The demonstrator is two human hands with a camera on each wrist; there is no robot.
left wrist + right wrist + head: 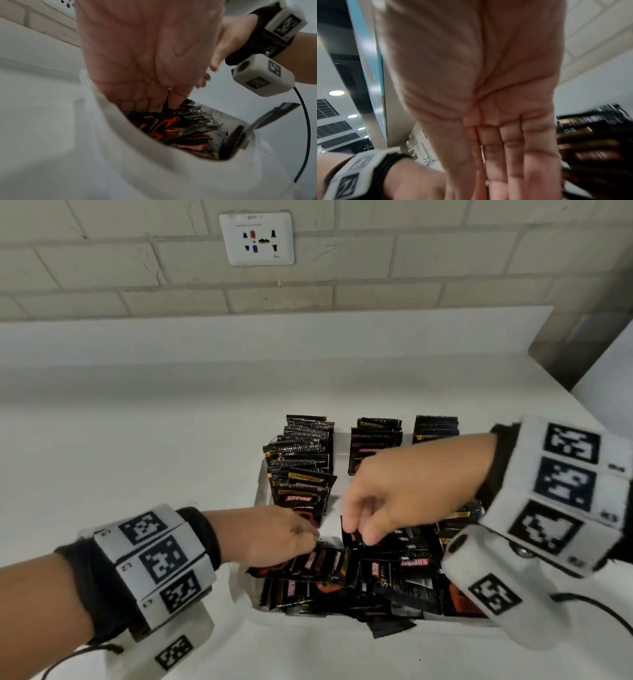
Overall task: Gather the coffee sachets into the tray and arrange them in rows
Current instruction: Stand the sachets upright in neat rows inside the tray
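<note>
Both hands down inside the white tray (260,494) on the counter (137,440). Three upright rows of black coffee sachets (305,460) already standing at the far end; a loose heap (387,577) lying flat and crisscrossed at the near end, one sachet (390,628) hanging over the near rim.

Left hand (281,534) dipped into the heap, fingers (175,102) curled and pinching the top edge of a sachet. Right hand (407,494) just beside it, fingertips drawn together on the upper edge of another sachet (352,530), which stands half-raised from the heap; right wrist view too blurred to confirm more than that.

Light, thin, flexible packets, judging by how they bend and lean; glossy film, likely slippery when stacked. Best taken by the crimped top seam or pinched across both flat faces, several at once squared edge to edge. Probable risk: neighbours sliding or standing rows toppling if nudged.
</note>
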